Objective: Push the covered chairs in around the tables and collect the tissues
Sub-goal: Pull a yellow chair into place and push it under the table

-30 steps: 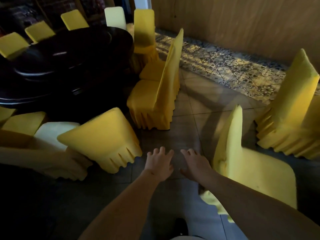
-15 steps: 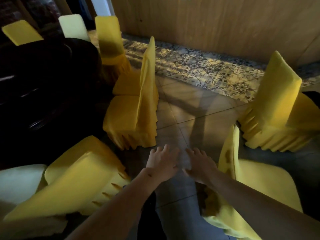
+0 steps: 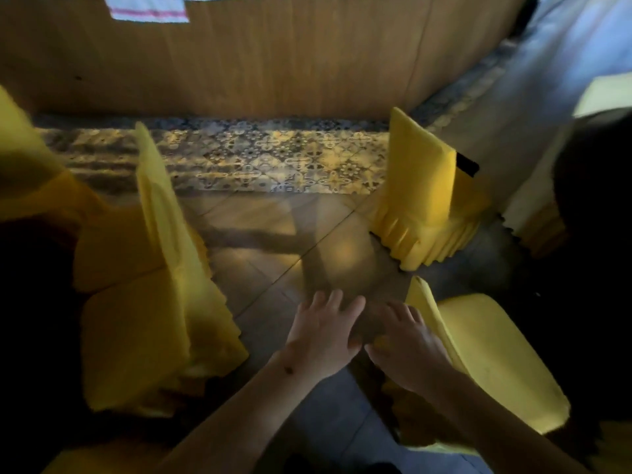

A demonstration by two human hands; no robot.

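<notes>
A yellow-covered chair (image 3: 478, 357) sits at four o'clock, its back edge just beside the right hand (image 3: 407, 347); contact cannot be told. That hand's fingers are straight, slightly spread, holding nothing. The left hand (image 3: 325, 333) hovers beside it, fingers straight and close together. More covered chairs stand at nine o'clock (image 3: 160, 268) and two o'clock (image 3: 420, 186) on the tiled floor (image 3: 273, 241).

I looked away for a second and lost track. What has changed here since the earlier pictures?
The view has swung right: the dark table is gone from sight, and the wooden wall now fills the top. The right hand has come up against the back of the nearest chair. Both hands remain open and empty, the left hand beside the right.
</notes>
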